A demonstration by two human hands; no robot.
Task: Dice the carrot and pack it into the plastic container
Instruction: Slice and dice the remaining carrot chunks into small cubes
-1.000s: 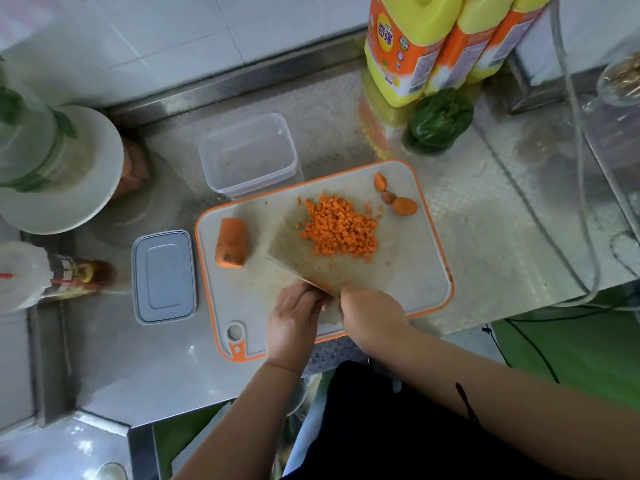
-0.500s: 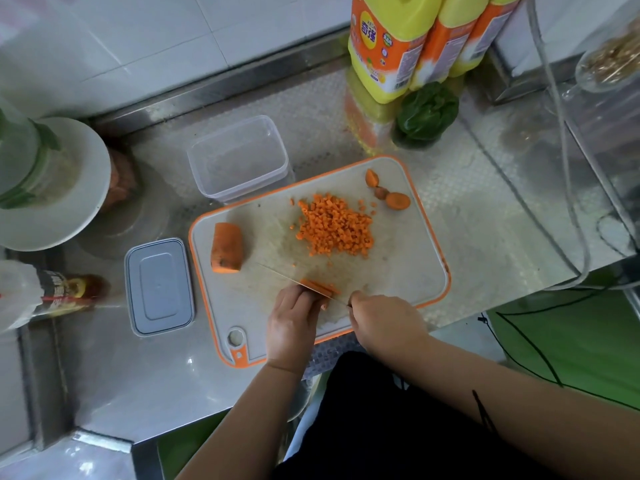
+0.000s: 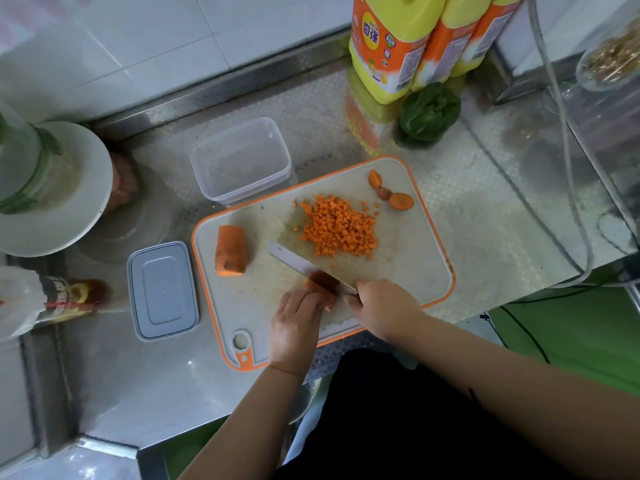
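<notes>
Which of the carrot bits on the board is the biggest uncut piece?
The carrot chunk at the cutting board's left edge. The trimmed ends in the far right corner are thin slices, and the diced pile is tiny cubes.

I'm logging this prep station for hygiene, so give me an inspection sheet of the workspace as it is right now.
Surface: steel counter, orange-rimmed cutting board on it.
Job's things: diced carrot pile, uncut carrot chunk, three end scraps; plastic container empty, lid beside board.
Clutter: detergent jugs, green vegetable, sauce bottle.
Hands: right hand grips knife; left hand steadies carrot piece.
Cables: grey hose, black cable right.
Surroundings: white tiled wall.
</notes>
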